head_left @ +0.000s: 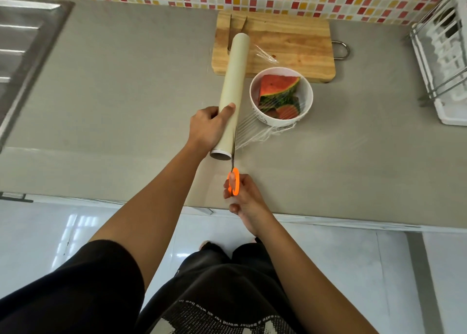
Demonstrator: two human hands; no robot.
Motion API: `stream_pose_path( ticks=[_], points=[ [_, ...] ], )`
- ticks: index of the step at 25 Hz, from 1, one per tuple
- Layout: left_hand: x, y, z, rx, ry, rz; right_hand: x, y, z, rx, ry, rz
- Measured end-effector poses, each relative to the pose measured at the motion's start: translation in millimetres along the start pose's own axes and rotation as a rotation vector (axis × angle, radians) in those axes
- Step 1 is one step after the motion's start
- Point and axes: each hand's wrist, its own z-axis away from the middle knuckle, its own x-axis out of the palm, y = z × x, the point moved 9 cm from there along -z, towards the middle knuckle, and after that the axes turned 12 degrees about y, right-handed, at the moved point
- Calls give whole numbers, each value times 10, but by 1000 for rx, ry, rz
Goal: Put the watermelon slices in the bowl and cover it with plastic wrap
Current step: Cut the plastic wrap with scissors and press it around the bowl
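A white bowl (307, 98) stands on the grey counter and holds watermelon slices (278, 85) with red flesh and green rind. Clear plastic wrap (255, 129) stretches from the bowl's near side to a long cream roll (233, 81), which lies slanted just left of the bowl. My left hand (208, 127) grips the roll near its lower end. My right hand (241, 197) holds orange-handled scissors (233, 179); their blades run up along the roll's right edge, against the stretched wrap.
A wooden cutting board (290, 40) lies behind the bowl with metal tongs (230, 34) and a scrap of wrap on it. A steel sink (22, 48) is at the far left, a dish rack (444, 55) at the far right. The counter's front edge runs below my right hand.
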Motion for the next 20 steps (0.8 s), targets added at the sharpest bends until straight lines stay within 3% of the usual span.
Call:
stream_pose_path(
  ticks=[9, 14, 20],
  points=[
    [17, 36, -16, 80, 15, -37, -85, 54, -52, -73, 6, -34],
    [17, 33, 3, 130, 43, -68, -77, 56, -123, 24, 79, 74],
    [53, -28, 33, 124, 30, -49, -91, -178, -184, -109, 95, 129]
  ],
)
